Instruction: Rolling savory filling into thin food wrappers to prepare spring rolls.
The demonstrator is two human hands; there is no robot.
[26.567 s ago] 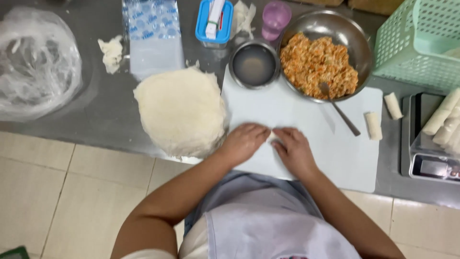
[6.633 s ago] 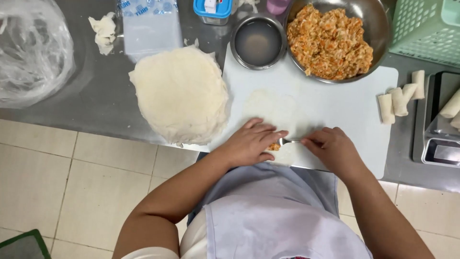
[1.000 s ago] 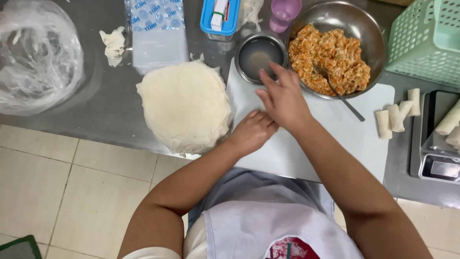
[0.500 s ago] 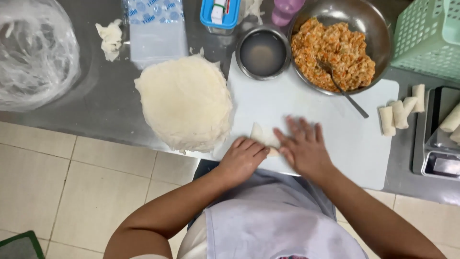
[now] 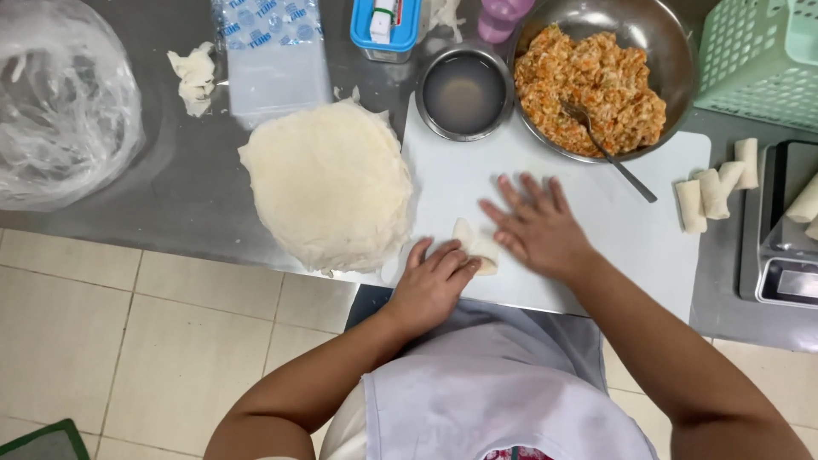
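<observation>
On the white cutting board (image 5: 656, 247) lies a partly rolled wrapper (image 5: 474, 244), pale and pointed at its far end. My left hand (image 5: 430, 279) presses its near left part with curled fingers. My right hand (image 5: 535, 226) rests flat on the board at its right side, fingers spread, touching the roll's edge. A round stack of thin wrappers (image 5: 328, 183) lies left of the board. A steel bowl of orange filling (image 5: 596, 77) with a spoon (image 5: 607, 153) in it stands at the back, next to a small steel bowl of cloudy liquid (image 5: 464, 92).
Three finished rolls (image 5: 714, 189) lie at the board's right edge, beside a scale (image 5: 788, 255) bearing more rolls. A green basket (image 5: 758, 51) stands at the back right. A crumpled plastic bag (image 5: 60, 111), a wrapper packet (image 5: 273, 55) and a blue box (image 5: 385, 25) sit further left.
One second ago my right hand reached toward the small liquid bowl. It has come back to the board and now lies flat beside the roll, which my left hand still holds.
</observation>
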